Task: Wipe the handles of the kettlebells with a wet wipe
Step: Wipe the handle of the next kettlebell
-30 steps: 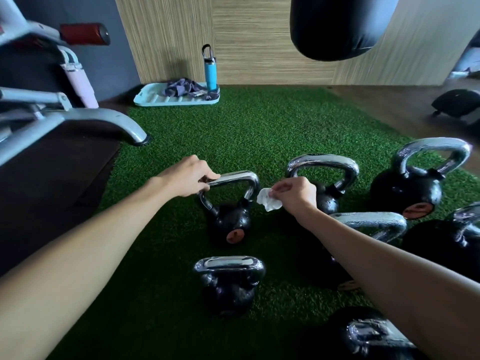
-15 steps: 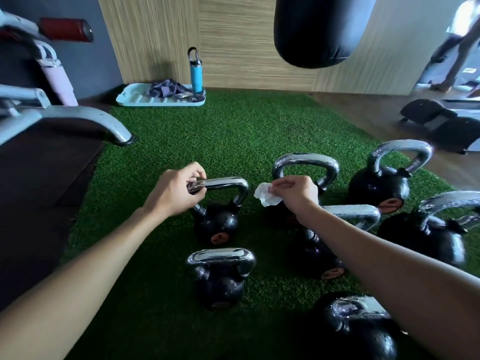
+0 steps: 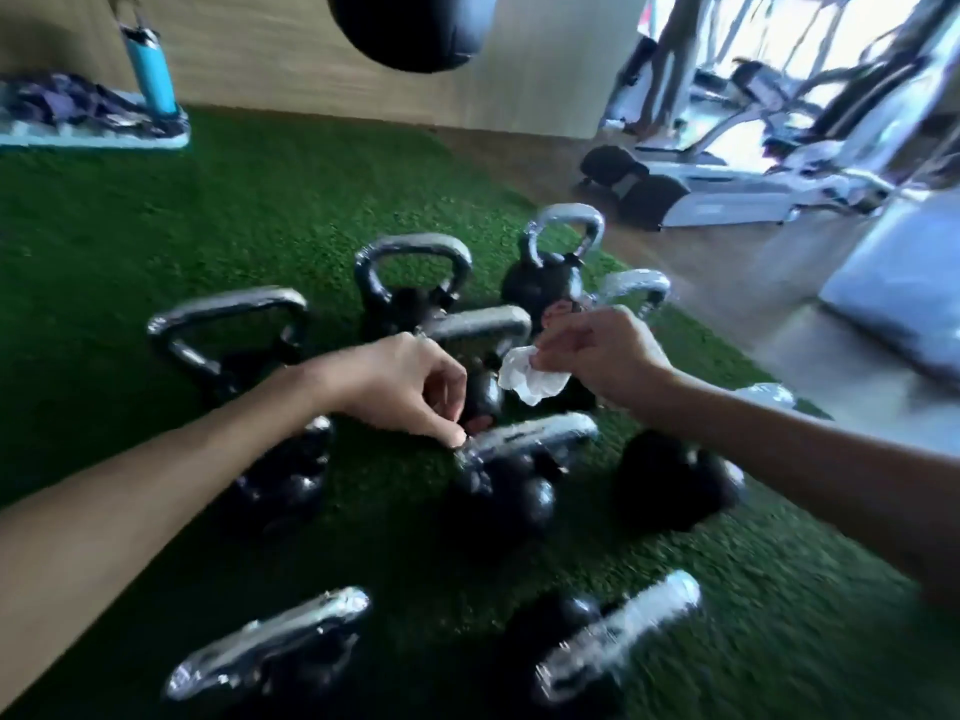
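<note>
Several black kettlebells with chrome handles stand on the green turf [image 3: 156, 241]. My right hand [image 3: 597, 356] pinches a crumpled white wet wipe [image 3: 527, 379] in the air above them. My left hand [image 3: 410, 392] reaches down with curled fingers, its fingertips touching the left end of the chrome handle [image 3: 530, 439] of a middle kettlebell [image 3: 509, 496]. The small kettlebell [image 3: 228, 330] stands free at the left. The frame is motion-blurred.
A black punch bag [image 3: 415, 28] hangs overhead. A blue bottle [image 3: 150, 70] and folded cloth sit on a pale tray [image 3: 93, 135] at the back left. Treadmills [image 3: 727, 184] and a wooden floor lie to the right of the turf.
My left hand let go of the small kettlebell's handle and moved right to another handle. My right hand carried the wipe rightward. The view swung right.
</note>
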Tool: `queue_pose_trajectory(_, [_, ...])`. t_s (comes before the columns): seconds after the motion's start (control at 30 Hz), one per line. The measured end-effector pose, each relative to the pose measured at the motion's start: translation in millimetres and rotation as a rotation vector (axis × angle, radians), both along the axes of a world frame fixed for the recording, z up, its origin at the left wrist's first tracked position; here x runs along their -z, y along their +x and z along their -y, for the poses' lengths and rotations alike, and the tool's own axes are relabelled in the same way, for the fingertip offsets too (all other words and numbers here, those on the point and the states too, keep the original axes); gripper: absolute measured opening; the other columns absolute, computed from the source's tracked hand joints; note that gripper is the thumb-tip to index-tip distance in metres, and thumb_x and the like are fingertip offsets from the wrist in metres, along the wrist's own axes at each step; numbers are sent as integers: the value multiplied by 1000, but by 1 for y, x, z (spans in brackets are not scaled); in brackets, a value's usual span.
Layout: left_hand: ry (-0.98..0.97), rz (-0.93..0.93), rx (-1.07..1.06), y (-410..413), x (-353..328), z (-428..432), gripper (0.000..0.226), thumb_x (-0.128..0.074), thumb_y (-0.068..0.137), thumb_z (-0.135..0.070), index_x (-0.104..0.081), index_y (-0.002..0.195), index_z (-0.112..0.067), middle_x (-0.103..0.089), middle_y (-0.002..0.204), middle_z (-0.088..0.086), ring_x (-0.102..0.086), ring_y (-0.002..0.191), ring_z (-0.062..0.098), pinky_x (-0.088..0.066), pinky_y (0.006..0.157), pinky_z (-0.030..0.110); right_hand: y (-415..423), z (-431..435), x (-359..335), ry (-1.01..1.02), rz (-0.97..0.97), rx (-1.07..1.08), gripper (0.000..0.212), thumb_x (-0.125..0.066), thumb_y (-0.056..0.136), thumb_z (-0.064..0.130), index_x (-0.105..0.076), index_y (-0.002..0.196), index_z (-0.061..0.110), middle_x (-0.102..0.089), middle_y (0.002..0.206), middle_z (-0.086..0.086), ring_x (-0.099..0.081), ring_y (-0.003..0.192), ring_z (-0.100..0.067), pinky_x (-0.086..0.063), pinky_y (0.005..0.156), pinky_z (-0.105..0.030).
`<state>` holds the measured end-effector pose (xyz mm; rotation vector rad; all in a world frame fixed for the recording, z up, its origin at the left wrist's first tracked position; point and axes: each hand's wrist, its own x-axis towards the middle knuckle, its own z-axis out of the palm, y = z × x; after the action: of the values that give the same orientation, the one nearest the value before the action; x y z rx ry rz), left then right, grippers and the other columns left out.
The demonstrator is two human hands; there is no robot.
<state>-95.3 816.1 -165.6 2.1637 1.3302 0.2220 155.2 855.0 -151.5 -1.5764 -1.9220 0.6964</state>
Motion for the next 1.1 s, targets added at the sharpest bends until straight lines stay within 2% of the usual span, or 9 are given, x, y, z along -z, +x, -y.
queue_pose_trajectory(0.17, [-299, -138, 200, 56, -22, 36, 17, -77, 85, -42, -75, 84, -26, -75, 77, -15, -65, 60, 4, -49, 58, 21, 60, 76, -4, -18, 60, 18, 16, -90, 70, 23, -77, 72, 33, -76, 73, 9, -68, 69, -1, -54, 69, -22])
queue_pose_trajectory(0.23, [-395, -137, 211, 73, -16, 50, 15, -75, 88, -42, -77, 89, -28, -76, 82, -15, -64, 61, 3, -46, 57, 20, 81, 108, 6, -28, 141, -75, 11, -88, 74, 26, -78, 76, 30, -73, 71, 12, -60, 59, 8, -41, 58, -9])
queue_pose_trajectory(0.33, [-439, -93, 143, 103, -5, 70, 18, -74, 88, -47, -79, 97, -32, -77, 92, -16, -65, 64, 2, -46, 59, 18, 109, 146, 17, -4, 204, -171, 6, -83, 80, 28, -77, 79, 26, -71, 73, 12, -55, 58, 13, -39, 55, -6])
queue_pose_trajectory(0.5, [-382, -128, 100, 143, -1, 98, 36, -84, 75, -52, -78, 106, -35, -77, 91, -19, -67, 62, -1, -48, 66, 14, 135, 165, 43, 184, 201, -210, 4, -82, 81, 28, -78, 82, 29, -66, 77, 17, -57, 71, 12, -37, 60, -5])
queue_pose_trajectory(0.57, [-310, -139, 71, 150, 8, 109, 35, -88, 72, -48, -79, 102, -33, -78, 87, -14, -68, 60, 0, -47, 62, 11, 138, 168, 55, 191, 182, -252, 5, -80, 80, 31, -78, 84, 31, -66, 85, 16, -58, 78, 6, -36, 66, -6])
queue_pose_trajectory(0.67, [-197, -123, -7, 153, 18, 124, 32, -91, 70, -43, -80, 98, -32, -79, 83, -10, -72, 61, 5, -55, 60, 19, 142, 171, 65, 189, 205, -367, 11, -79, 80, 33, -79, 91, 31, -69, 91, 16, -58, 85, 2, -35, 77, -4])
queue_pose_trajectory(0.8, [-134, -135, -55, 158, 19, 134, 33, -91, 69, -41, -81, 98, -30, -77, 80, -16, -68, 56, 0, -56, 63, 18, 153, 164, 58, 187, 288, -501, 25, -76, 84, 16, -79, 105, 30, -71, 98, 14, -54, 87, 6, -33, 80, -2])
queue_pose_trajectory(0.93, [-136, -146, -88, 162, 18, 134, 33, -94, 67, -38, -82, 95, -27, -77, 77, -14, -68, 54, 2, -58, 62, 22, 150, 146, 39, 137, 372, -625, 31, -83, 80, 19, -78, 107, 34, -74, 97, 17, -52, 74, 17, -34, 68, 3])
queue_pose_trajectory(1.1, [-125, -160, -112, 166, 16, 134, 30, -95, 66, -37, -82, 91, -27, -77, 74, -15, -69, 55, 0, -58, 63, 23, 128, 124, 24, 115, 518, -751, 40, -86, 76, 25, -75, 115, 30, -76, 103, 12, -60, 82, 6, -31, 62, 5])
